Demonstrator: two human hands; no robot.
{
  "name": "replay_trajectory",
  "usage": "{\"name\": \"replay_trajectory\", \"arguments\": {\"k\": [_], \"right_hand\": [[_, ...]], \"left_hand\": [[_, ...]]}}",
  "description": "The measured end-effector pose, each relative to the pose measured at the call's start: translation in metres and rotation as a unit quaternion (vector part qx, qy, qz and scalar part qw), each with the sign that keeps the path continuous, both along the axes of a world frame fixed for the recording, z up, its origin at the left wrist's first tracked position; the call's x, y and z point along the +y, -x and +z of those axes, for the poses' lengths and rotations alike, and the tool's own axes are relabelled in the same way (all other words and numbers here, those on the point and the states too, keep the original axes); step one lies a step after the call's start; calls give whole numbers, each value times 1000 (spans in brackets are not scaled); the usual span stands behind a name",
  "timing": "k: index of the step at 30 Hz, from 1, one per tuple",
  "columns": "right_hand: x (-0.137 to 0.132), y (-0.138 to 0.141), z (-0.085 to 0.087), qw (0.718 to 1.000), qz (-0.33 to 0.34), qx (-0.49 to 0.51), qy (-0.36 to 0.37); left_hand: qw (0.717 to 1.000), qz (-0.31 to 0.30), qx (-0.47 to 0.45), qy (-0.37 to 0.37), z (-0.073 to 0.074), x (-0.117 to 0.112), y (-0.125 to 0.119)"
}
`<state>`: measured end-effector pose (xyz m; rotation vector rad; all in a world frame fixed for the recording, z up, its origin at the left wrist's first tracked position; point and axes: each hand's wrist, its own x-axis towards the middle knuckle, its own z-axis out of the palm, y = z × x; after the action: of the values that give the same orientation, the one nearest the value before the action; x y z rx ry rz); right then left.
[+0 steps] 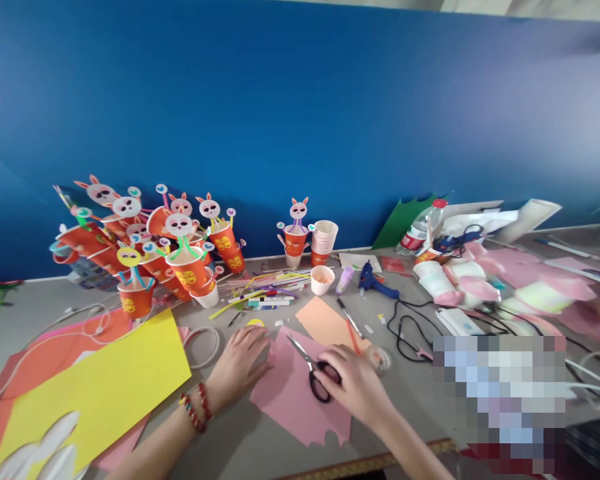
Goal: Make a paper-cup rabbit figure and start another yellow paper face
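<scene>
My right hand point(353, 383) grips a pair of scissors point(307, 360) by the black handles, thumb and fingers around the loops. The silver blades look closed or nearly so and point up and left over a sheet of pink paper point(290, 407), whose near edge has curved cut-outs. At the left edge of this sheet rests my left hand point(243, 360), thumb apart from the bent fingers, nothing visible in it. Red beads circle that wrist. A yellow paper scrap point(255, 323) lies just beyond the left fingers. Partly under the pink sheet is an orange sheet point(313, 317).
Orange paper cups with rabbit faces point(180, 267) crowd the back left. Stacked cups point(324, 240), markers point(270, 302), a blue glue gun point(375, 280) and a bottle point(420, 230) stand or lie behind. Yellow paper point(130, 373) covers the left; black cables point(403, 333) run right.
</scene>
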<state>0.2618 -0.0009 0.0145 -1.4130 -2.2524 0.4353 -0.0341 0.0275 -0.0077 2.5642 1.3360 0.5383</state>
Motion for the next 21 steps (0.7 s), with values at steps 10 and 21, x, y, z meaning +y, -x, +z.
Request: {"name": "replay_trajectory", "arguments": {"k": [10, 21], "right_hand": [[-2, 17, -5, 1000, -8, -17, 10], [-2, -8, -14, 998, -24, 30, -48]], "left_hand": [[965, 74, -213, 133, 18, 8, -23], [965, 221, -142, -30, 39, 58, 36]]}}
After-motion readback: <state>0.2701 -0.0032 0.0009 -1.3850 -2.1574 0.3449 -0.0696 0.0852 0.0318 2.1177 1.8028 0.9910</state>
